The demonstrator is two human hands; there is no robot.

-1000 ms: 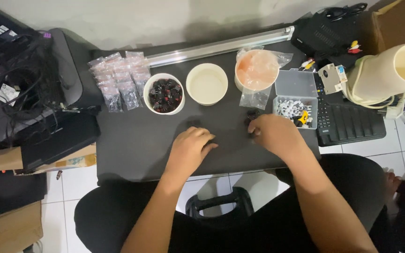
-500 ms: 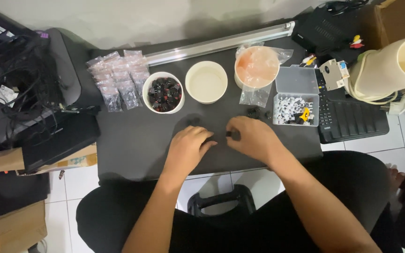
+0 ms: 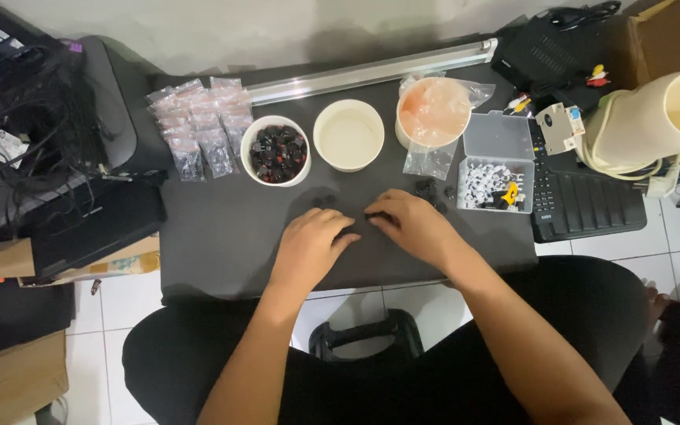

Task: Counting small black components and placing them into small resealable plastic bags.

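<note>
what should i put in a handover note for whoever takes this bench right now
Left hand: palm down on the dark grey table mat, fingertips at a small black part.
Right hand: fingers curled onto the same part; the grip is hidden.
Things: white bowl of black-and-red small parts, empty cream bowl, clear plastic compartment box, more loose black pieces by the right hand.
Done: loose parts are out on the mat.
Left: the bowl holds many more.

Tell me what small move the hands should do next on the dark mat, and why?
Probably lift the fingers slightly to get a firm pinch on the small black part between the left hand and the right hand. Both hands meet over it, low on the mat, and partly hide it.
</note>
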